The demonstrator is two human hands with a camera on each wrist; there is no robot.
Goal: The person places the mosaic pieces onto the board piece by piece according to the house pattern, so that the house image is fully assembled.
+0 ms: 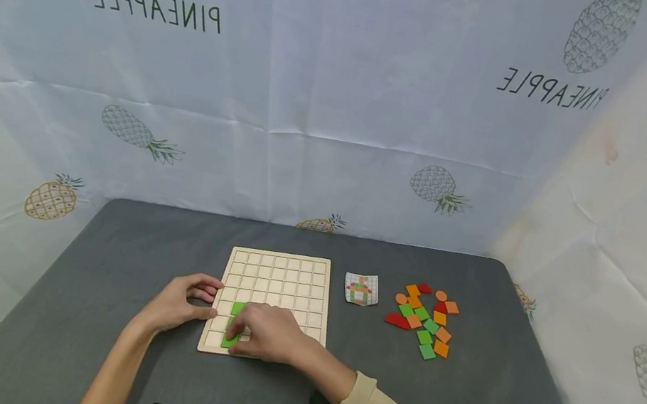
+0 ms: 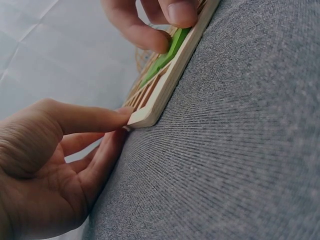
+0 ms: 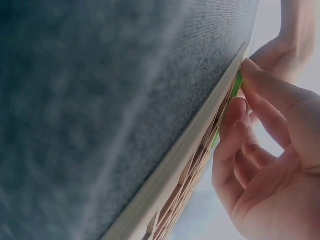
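A light wooden grid board [image 1: 276, 287] lies on the grey table, with green square tiles [image 1: 238, 308] in its cells near the lower left. My left hand [image 1: 181, 303] grips the board's left edge; in the left wrist view the thumb [image 2: 95, 117] lies on the rim near a corner. Over the lower left cells, my right hand [image 1: 271, 333] pinches a green tile [image 3: 237, 84] between thumb and forefinger, right at the board's surface. The right hand's other fingers [image 3: 232, 150] are curled beside the board. Part of the green row is hidden under that hand in the head view.
Right of the board lies a small pattern card [image 1: 361, 289] with a coloured grid picture. Further right, loose orange, green and red pieces [image 1: 421, 317] are scattered on the grey tabletop [image 1: 175, 233]. A pineapple-print cloth [image 1: 318, 85] hangs behind and beside the table.
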